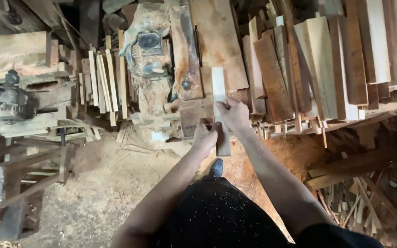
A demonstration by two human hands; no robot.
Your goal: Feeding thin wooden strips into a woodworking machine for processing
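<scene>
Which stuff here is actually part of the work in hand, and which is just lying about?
In use:
- pale wooden slat, held by both hands
- left hand at its near end
- right hand on its right edge
- sawdust-caked machine table under the slat

Lying about:
- stacked boards to the right
- thin strips to the left
- offcuts on the floor

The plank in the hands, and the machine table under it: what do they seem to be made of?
Plank: pale raw wood, unpainted, with a dull sawn face, held by the left hand and right hand. Table: probably metal, flat and rust-brown, dusted with sawdust; wood cannot be ruled out.
</scene>
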